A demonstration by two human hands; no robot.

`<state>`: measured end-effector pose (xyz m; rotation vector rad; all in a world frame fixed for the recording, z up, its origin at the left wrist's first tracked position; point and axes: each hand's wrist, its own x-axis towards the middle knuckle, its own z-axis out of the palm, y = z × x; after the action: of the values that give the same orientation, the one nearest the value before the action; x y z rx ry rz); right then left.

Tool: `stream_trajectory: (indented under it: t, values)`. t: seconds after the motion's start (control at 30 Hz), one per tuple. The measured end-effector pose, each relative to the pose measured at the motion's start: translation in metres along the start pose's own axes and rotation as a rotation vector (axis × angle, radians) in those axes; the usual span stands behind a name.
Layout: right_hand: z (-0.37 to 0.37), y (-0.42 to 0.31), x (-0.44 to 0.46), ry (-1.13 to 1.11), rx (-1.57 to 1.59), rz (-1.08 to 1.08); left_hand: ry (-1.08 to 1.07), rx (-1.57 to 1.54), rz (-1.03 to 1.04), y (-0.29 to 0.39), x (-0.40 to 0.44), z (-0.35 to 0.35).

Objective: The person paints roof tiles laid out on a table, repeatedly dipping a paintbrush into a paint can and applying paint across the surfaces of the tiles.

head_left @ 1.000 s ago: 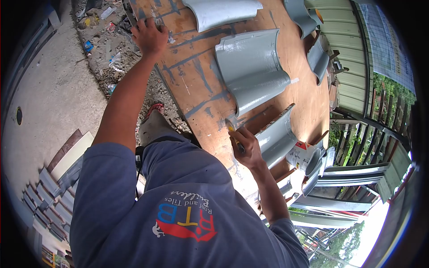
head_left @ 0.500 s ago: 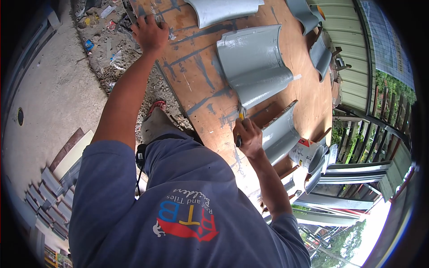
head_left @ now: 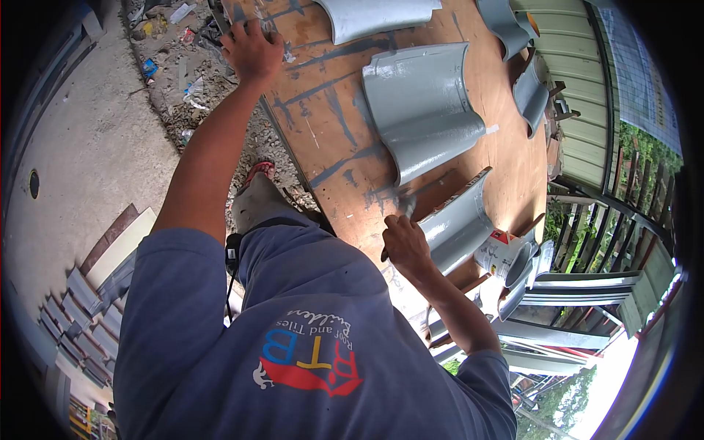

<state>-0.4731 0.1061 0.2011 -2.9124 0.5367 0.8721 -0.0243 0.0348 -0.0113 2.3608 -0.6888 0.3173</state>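
Observation:
My right hand [head_left: 407, 243] is closed round the handle of a paintbrush [head_left: 406, 202], its grey bristles near the lower edge of a glossy grey tile [head_left: 425, 110] and beside another grey tile [head_left: 458, 224]. My left hand [head_left: 253, 51] rests at the left edge of the plywood board [head_left: 330, 139], fingers bent over the edge; whether it grips anything there is hidden. Grey paint streaks mark the wood.
More grey tiles [head_left: 378, 16] lie at the top and right of the board. A paint can [head_left: 500, 253] stands at its lower right. Stacked tiles [head_left: 81, 293] lie on the ground at left, rubble [head_left: 194, 81] beside the board.
The brush has moved from the lower edge of the middle tile slightly down and right, and my right hand has turned. My left hand stays at the board's edge.

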Motion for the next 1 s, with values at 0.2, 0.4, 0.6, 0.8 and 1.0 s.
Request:
stream_trajectory:
  t: [0.2, 0.4, 0.6, 0.8, 1.0]
  values:
    - [-0.028, 0.001, 0.044, 0.13, 0.075, 0.025, 0.015, 0.004, 0.003, 0.001, 0.001, 0.0]
    - [-0.048, 0.003, 0.103, 0.438, -0.007, -0.046, -0.02, 0.03, -0.026, 0.001, 0.001, 0.0]
    - [-0.027, 0.012, 0.098, 0.377, 0.006, -0.195, -0.064, -0.024, -0.035, 0.001, 0.002, -0.002]
    - [-0.039, -0.022, 0.069, 0.128, 0.022, -0.006, -0.085, 0.017, -0.042, 0.002, 0.004, 0.0]
    - [-0.029, -0.021, 0.112, 0.476, 0.037, -0.104, -0.118, 0.028, -0.053, 0.003, 0.004, -0.003]
